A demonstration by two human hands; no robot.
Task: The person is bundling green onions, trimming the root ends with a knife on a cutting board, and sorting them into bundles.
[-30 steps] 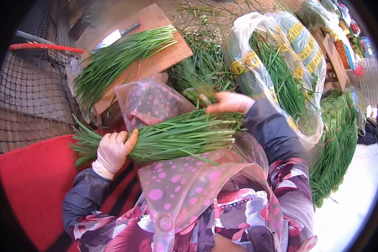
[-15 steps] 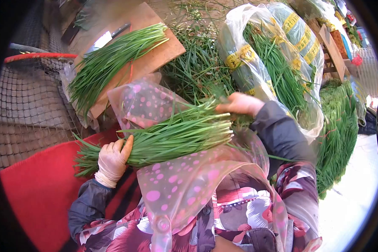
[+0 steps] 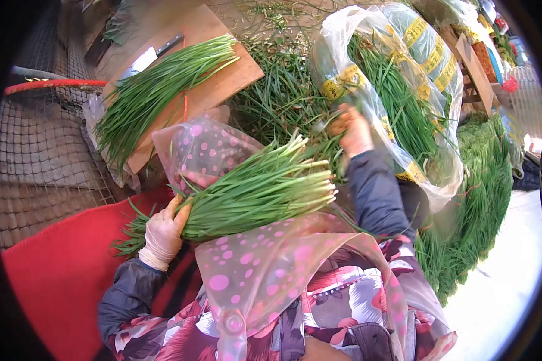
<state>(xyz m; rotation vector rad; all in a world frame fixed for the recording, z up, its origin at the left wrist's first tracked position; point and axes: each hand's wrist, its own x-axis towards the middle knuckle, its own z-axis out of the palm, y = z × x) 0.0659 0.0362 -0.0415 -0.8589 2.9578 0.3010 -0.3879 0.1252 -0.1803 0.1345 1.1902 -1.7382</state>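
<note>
On my remote feed, a clear, yellow-taped plastic bag [image 3: 332, 54] bulged right of a brown wooden board [image 3: 241, 77]. A long green leafy bundle [image 3: 256, 198] crossed the pink-dotted apron [image 3: 253, 260], my left hand [image 3: 164, 233] clamped on it. My blurred right hand [image 3: 354, 129] was apart; I couldn't tell its grip.

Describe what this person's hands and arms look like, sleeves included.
The left hand wears a thin, pale, wrinkled glove. The right hand is motion-blurred, so its covering is hard to make out. Dark blue-grey oversleeves cover the forearms; above them show floral sleeves in pink, white and dark maroon.
</note>
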